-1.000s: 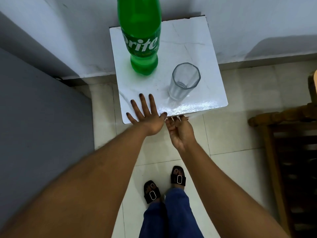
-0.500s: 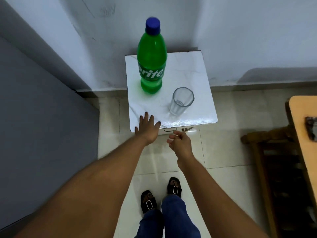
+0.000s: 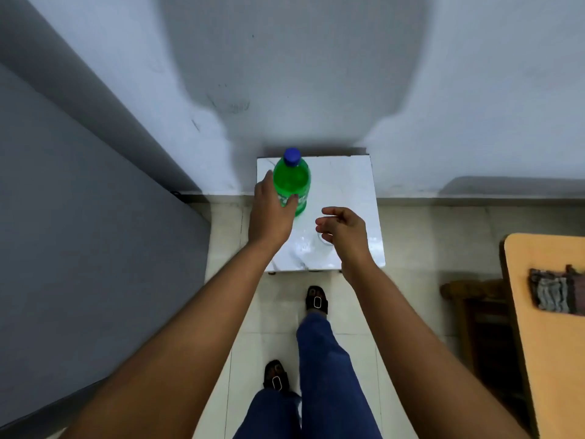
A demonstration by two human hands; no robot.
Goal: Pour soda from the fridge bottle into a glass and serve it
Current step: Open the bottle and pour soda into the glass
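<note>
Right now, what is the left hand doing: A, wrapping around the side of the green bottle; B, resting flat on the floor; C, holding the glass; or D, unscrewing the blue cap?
A: the left hand curls around the green bottle, which stands upright on the white table with its blue cap on.

A white marble-topped small square table stands against the pale wall. A green plastic soda bottle with a blue cap stands upright on its far left part. The left hand sits at the bottle's left side, thumb across its front. The right hand hangs over the table's near right part, above a clear drinking glass, mostly hidden. An orange wooden tabletop lies well to the right, a folded cloth on it.
</note>
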